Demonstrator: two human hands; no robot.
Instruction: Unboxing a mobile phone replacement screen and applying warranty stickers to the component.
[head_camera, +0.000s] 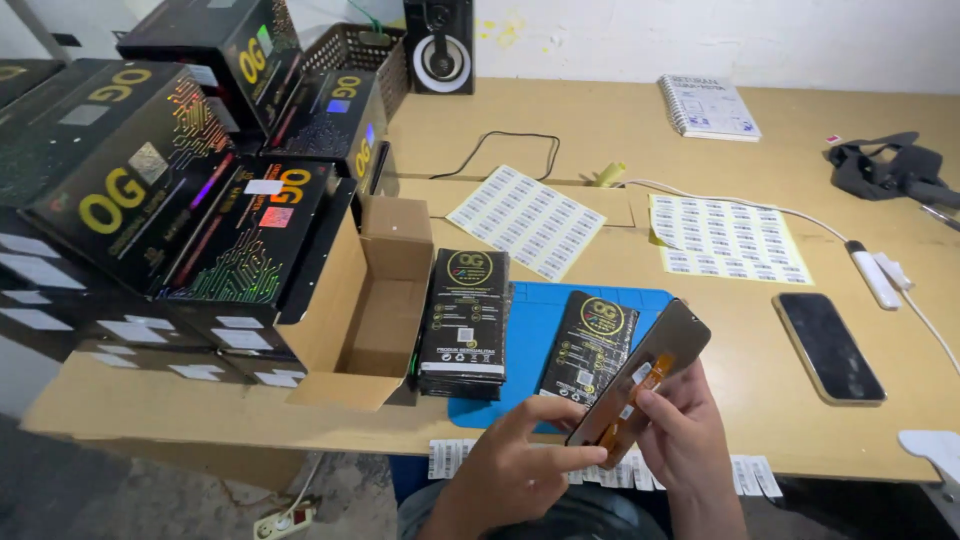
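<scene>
- A dark phone screen panel (640, 375) w/ an orange flex strip is held tilted over the desk's near edge, between both hands.
- Left hand (515, 465) is closed round the panel's lower end, fingers curled on its edge.
- Right hand (680, 440) is pressed to the panel's back, thumb and fingertips pinching at the flex strip; exact grip is prob. not fully visible.
- Strips of small labels (600, 470) are seen along the desk edge, just under the hands.
- A blue mat (535, 330) lies beyond, w/ a flat black pack (592, 345) on it and a stack of black packs (465, 320) at its left edge.
- A phone (828, 347) is laid face up to the right, well apart.
- An open carton (370, 310) is set left of the stack.
- Two label sheets (527, 220) are spread farther back.
- Large black boxes (150, 190) are piled at far left.
</scene>
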